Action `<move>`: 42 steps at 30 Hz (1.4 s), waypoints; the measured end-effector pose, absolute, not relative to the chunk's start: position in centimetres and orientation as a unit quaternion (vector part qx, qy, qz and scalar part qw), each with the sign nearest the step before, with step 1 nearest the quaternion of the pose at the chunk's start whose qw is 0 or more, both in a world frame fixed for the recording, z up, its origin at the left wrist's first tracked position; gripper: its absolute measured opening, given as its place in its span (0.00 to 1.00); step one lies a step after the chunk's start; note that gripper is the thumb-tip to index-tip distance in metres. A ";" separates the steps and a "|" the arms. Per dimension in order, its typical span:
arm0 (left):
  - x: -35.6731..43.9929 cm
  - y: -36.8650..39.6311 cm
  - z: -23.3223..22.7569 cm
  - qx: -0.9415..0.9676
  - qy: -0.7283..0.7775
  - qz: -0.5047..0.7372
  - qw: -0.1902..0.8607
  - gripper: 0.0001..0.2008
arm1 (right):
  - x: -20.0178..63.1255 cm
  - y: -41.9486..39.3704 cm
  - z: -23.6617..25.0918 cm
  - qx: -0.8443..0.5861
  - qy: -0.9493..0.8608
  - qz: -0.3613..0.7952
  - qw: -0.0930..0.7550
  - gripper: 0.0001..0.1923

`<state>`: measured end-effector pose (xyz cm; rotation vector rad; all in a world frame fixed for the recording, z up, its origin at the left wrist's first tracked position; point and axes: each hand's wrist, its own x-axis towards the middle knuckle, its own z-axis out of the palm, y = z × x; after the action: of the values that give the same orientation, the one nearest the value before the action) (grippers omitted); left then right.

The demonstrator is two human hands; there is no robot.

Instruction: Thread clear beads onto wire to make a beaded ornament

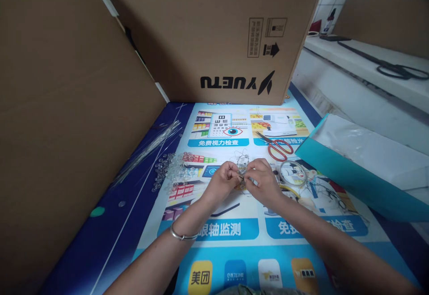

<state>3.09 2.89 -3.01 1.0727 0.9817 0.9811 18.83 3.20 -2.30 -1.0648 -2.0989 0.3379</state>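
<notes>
My left hand and my right hand meet at the middle of the printed mat, both closed in a pinch. Their fingertips press together on a small piece of clear beads and thin wire, whose fine wire ends stick up beyond the fingers. The part between the fingertips is mostly hidden. Left of my left hand lies a loose pile of clear round beads. Red-handled scissors lie beyond my right hand, blades pointing up and left. Near its wrist are a ring-shaped coil and a yellow coil.
Straight clear strands lie along the left cardboard panel. A printed cardboard box walls off the back. On the right stands a teal box with a white lining. Black scissors rest on a ledge behind it.
</notes>
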 end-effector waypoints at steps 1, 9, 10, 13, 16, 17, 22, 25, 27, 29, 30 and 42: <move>3.1 2.9 -3.1 0.479 0.431 0.428 0.634 0.11 | 18.8 3.1 -2.3 -0.418 -0.822 0.125 0.367 0.08; 3.1 3.1 -3.2 0.524 0.456 0.410 0.591 0.08 | 17.9 2.7 -2.8 -0.435 -0.794 0.149 0.397 0.09; 3.2 3.0 -3.2 0.521 0.459 0.416 0.587 0.08 | 17.8 2.6 -2.9 -0.442 -0.789 0.149 0.400 0.09; 3.5 2.9 -3.3 0.504 0.467 0.436 0.581 0.08 | 17.7 2.4 -3.0 -0.460 -0.778 0.142 0.403 0.09; 3.8 2.8 -3.4 0.487 0.468 0.456 0.579 0.09 | 17.7 2.4 -2.7 -0.479 -0.779 0.131 0.383 0.09; 3.9 2.8 -3.4 0.484 0.466 0.462 0.579 0.10 | 17.8 2.4 -2.6 -0.484 -0.781 0.127 0.373 0.08; 4.2 2.6 -3.3 0.480 0.454 0.481 0.576 0.10 | 17.9 2.6 -2.5 -0.485 -0.788 0.122 0.359 0.08; 4.3 2.6 -3.3 0.468 0.463 0.503 0.560 0.11 | 17.9 2.6 -2.4 -0.479 -0.789 0.125 0.363 0.08; 4.4 2.5 -3.3 0.464 0.469 0.514 0.548 0.11 | 17.9 2.6 -2.2 -0.472 -0.792 0.126 0.365 0.07; 4.5 2.5 -3.4 0.469 0.473 0.518 0.536 0.12 | 18.0 2.7 -2.0 -0.469 -0.792 0.127 0.370 0.05; 4.5 2.4 -3.4 0.475 0.477 0.517 0.529 0.12 | 18.1 2.7 -1.9 -0.469 -0.791 0.128 0.372 0.05; 4.9 2.0 -2.6 0.560 0.531 0.498 0.396 0.11 | 18.3 3.1 -2.2 -0.479 -0.756 0.171 0.411 0.07</move>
<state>4.87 2.04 -2.63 1.4187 1.3449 1.2614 18.27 3.15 -2.21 -1.2063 -1.9032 0.4291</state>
